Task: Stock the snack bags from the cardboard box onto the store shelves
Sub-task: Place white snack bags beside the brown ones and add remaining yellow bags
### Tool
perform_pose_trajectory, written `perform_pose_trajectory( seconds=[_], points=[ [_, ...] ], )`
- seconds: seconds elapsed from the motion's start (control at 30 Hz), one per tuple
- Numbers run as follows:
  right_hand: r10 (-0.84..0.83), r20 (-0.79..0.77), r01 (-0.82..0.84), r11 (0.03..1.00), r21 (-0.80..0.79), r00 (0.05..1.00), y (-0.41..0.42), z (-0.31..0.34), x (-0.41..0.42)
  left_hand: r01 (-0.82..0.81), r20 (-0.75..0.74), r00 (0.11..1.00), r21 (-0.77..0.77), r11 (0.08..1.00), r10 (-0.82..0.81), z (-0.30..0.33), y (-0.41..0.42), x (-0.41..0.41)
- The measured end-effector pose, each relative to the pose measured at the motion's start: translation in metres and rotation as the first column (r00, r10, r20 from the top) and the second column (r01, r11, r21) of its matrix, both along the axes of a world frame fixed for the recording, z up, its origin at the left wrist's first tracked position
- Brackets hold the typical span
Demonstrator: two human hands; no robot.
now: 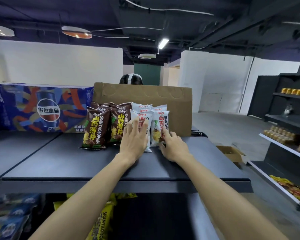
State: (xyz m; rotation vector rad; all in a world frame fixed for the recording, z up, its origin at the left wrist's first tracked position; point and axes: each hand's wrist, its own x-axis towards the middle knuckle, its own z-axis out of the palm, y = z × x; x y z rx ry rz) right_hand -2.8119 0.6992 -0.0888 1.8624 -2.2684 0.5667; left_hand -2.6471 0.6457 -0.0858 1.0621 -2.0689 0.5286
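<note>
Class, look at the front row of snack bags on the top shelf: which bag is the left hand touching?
The left hand rests on the front white bag, second from the right; the brown bags stand untouched to its left.

a dark ceiling (197, 7) with exposed ducts spans the top of the frame, holding a lit tube light (163, 43) at upper centre and round lamps (76, 32) at upper left. white walls (59, 64) run across the middle. grey floor (232, 129) and dark shelving (282, 97) fill the right
</note>
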Motion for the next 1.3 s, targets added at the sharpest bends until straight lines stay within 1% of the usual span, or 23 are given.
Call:
perform_pose_trajectory(
  seconds=[0.07,0.13,0.27,0.33,0.4,0.53,0.7,0.77,0.9,1.0,1.13,1.2,1.3],
  points=[
    [0.000,0.038,0.001,0.999,-0.041,0.999,0.013,-0.001,0.003,0.051,0.067,0.996,-0.001,0.999,-0.050,0.008,0.011,0.006],
    [0.001,0.068,0.005,0.996,-0.088,0.998,0.028,-0.002,0.009,0.071,0.104,0.992,0.001,0.997,-0.071,0.013,0.025,0.010],
    [-0.032,0.027,0.035,0.990,-0.140,0.999,0.063,-0.009,0.018,0.117,0.148,0.981,0.073,0.990,-0.127,0.014,0.048,0.012],
    [-0.058,0.016,0.060,0.984,-0.166,0.998,0.082,-0.013,0.019,0.153,0.156,0.974,0.073,0.985,-0.163,0.015,0.060,0.012],
    [-0.105,0.015,0.106,0.980,-0.168,0.994,0.104,-0.015,0.018,0.170,0.197,0.964,0.056,0.984,-0.178,0.014,0.075,0.009],
    [-0.180,-0.021,0.173,0.967,-0.186,0.983,0.150,-0.014,0.003,0.231,0.222,0.942,0.122,0.965,-0.253,0.015,0.110,-0.006],
    [-0.227,-0.021,0.218,0.954,-0.204,0.974,0.198,0.004,-0.024,0.272,0.410,0.873,0.045,0.961,-0.266,0.027,0.149,-0.023],
    [-0.238,-0.001,0.232,0.948,-0.218,0.971,0.219,0.009,-0.034,0.272,0.431,0.864,0.039,0.961,-0.262,0.034,0.160,-0.031],
    [-0.269,0.008,0.264,0.938,-0.224,0.963,0.264,0.012,-0.059,0.257,0.421,0.868,0.069,0.964,-0.262,0.038,0.185,-0.056],
    [-0.312,0.001,0.307,0.932,-0.194,0.950,0.301,0.011,-0.082,0.250,0.428,0.862,0.109,0.962,-0.272,0.033,0.219,-0.080],
    [-0.357,0.030,0.357,0.921,-0.156,0.934,0.349,0.000,-0.116,0.229,0.459,0.839,0.192,0.954,-0.294,0.017,0.270,-0.114],
    [-0.367,0.019,0.366,0.921,-0.135,0.930,0.371,-0.012,-0.128,0.229,0.487,0.805,0.273,0.934,-0.340,0.002,0.290,-0.129],
    [-0.374,0.017,0.374,0.924,-0.079,0.927,0.402,-0.041,-0.142,0.219,0.558,0.719,0.383,0.897,-0.414,-0.026,0.317,-0.148]
  ],
)
